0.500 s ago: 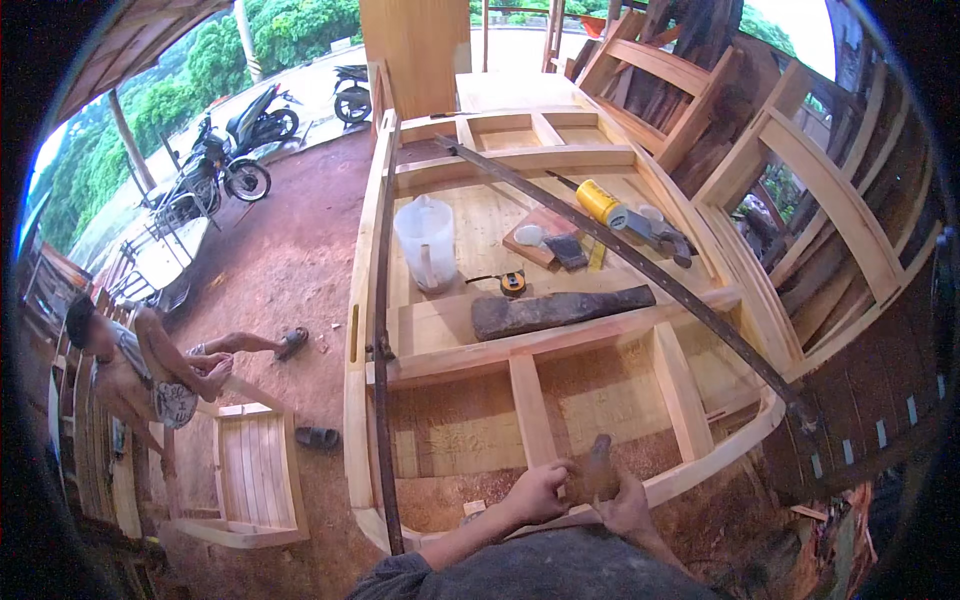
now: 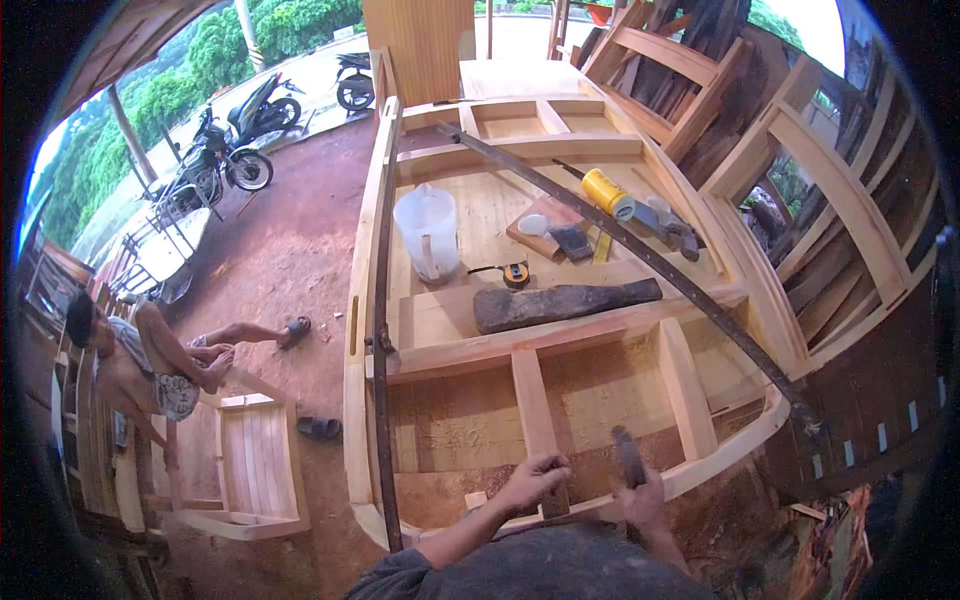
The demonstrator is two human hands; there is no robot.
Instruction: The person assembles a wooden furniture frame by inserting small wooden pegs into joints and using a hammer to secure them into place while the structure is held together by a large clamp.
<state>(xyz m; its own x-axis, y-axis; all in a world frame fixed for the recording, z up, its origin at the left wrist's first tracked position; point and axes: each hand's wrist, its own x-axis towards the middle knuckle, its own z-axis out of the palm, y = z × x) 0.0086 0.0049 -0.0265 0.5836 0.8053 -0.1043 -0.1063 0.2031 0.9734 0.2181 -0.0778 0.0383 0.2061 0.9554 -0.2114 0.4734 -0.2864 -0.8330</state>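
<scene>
Workshop floor: bare reddish earth (image 2: 300,235), spreading beyond the left edge of a large pale-wood framed panel (image 2: 357,420) with rounded near corners.
Right hand (image 2: 643,500): fingers wrapped around the lower end of a dark, narrow, elongated tool (image 2: 628,457), close to the panel's near edge; exact kind of tool unclear.
Tool axis: pointing away from the grip toward the far edge, tipped slightly left; right hand in contact, left hand apart from it.
Left hand (image 2: 536,483): left of the tool, over the near end of a pale wooden divider (image 2: 533,395); fingers curled in, impossible to say whether around something small.
Bars: one long dark metal bar (image 2: 381,290) along the left edge, a second long dark metal bar (image 2: 690,295) slanting from far left to near right corner.
Mid-panel: heavy dark wedge-shaped block (image 2: 570,304), with a yellow-and-black tape measure (image 2: 515,276) just behind.
Toward left edge: translucent white plastic jug (image 2: 408,225).
Toward right edge: yellow cylindrical container (image 2: 602,190), beside the slanting bar.
Beyond left edge: seated person (image 2: 140,360) near a small slatted wooden frame (image 2: 257,450).
</scene>
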